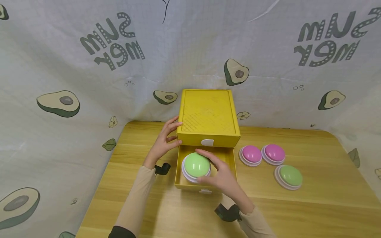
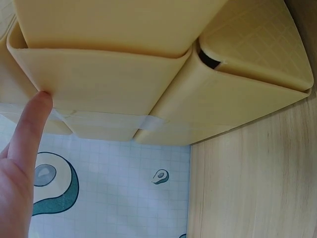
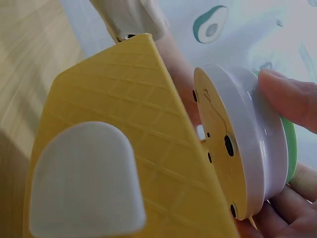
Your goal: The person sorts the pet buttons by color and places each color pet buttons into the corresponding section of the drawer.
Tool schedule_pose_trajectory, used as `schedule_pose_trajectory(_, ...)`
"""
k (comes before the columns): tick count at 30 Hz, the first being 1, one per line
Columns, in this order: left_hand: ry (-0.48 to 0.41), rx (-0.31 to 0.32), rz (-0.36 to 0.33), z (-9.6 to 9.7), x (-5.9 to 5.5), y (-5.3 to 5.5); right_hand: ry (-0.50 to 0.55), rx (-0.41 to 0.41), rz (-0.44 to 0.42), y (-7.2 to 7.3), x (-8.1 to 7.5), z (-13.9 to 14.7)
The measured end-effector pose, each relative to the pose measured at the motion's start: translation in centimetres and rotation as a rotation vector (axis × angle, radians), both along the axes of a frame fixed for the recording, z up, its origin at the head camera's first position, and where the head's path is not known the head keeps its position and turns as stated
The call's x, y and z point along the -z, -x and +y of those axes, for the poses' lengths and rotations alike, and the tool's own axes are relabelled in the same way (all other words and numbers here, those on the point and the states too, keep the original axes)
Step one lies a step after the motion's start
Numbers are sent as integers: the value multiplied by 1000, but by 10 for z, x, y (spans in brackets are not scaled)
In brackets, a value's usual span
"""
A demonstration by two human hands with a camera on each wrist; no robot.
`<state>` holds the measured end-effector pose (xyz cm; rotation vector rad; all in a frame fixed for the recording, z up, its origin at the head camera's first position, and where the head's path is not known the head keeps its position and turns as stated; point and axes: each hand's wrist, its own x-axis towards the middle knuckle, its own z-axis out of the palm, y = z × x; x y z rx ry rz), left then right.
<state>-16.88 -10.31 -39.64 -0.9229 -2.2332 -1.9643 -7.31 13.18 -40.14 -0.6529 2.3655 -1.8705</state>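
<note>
A yellow two-drawer box [image 1: 208, 110] stands on the table, its lower drawer [image 1: 224, 155] pulled out and its upper drawer closed. My right hand [image 1: 221, 178] grips a round push button [image 1: 197, 164] with a green dome and white base, over the pulled-out drawer. In the right wrist view, the button's underside [image 3: 218, 144] is tilted into sight behind the drawer front [image 3: 168, 148] with its white tab [image 3: 86, 183]. With fingers spread, my left hand [image 1: 163, 142] touches the left side of the box. One finger [image 2: 32, 124] presses against the box wall in the left wrist view.
Right of the box on the wooden table [image 1: 321, 211] lie two pink-domed buttons [image 1: 251, 154] and another green-domed button [image 1: 291, 175]. A pale cloth [image 1: 193, 43] printed with avocados hangs behind and beside the table.
</note>
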Motion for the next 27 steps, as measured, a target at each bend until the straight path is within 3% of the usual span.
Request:
schedule_pose_trajectory(21, 1, -2, 16, 0, 1, -1, -57, -17, -13, 3, 2, -13)
schedule_pose_trajectory(27, 0, -1, 16, 0, 1, -1, -90, -31, -52, 4, 3, -14)
